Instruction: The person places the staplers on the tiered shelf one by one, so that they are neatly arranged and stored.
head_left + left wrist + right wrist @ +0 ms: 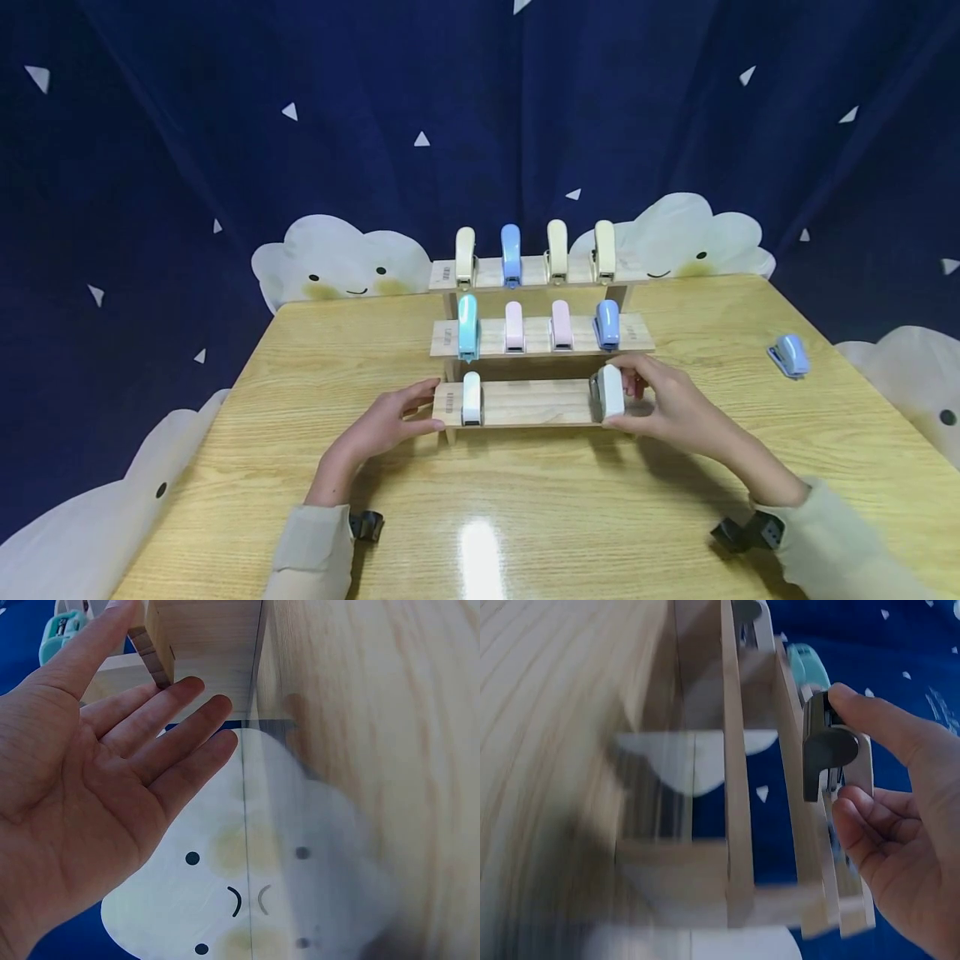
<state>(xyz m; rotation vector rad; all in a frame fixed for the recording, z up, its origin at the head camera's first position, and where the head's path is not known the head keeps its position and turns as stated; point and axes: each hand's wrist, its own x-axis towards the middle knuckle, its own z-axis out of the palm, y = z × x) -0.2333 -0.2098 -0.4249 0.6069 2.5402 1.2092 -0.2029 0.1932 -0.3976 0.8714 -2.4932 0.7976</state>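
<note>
My right hand pinches a white mini stapler between thumb and fingers at the right end of the bottom tier. In the right wrist view the stapler's grey underside shows and it is tilted; contact with the board cannot be told. With thumb and fingertips, my left hand holds the left end of the wooden rack. Its other fingers stretch out nearly straight. Another white stapler stands on the left of that tier.
A turquoise stapler, two pink ones and a blue one line the middle tier. Cream staplers and a blue one stand on the top tier. One blue stapler lies on the table at right. Behind hangs a dark blue curtain.
</note>
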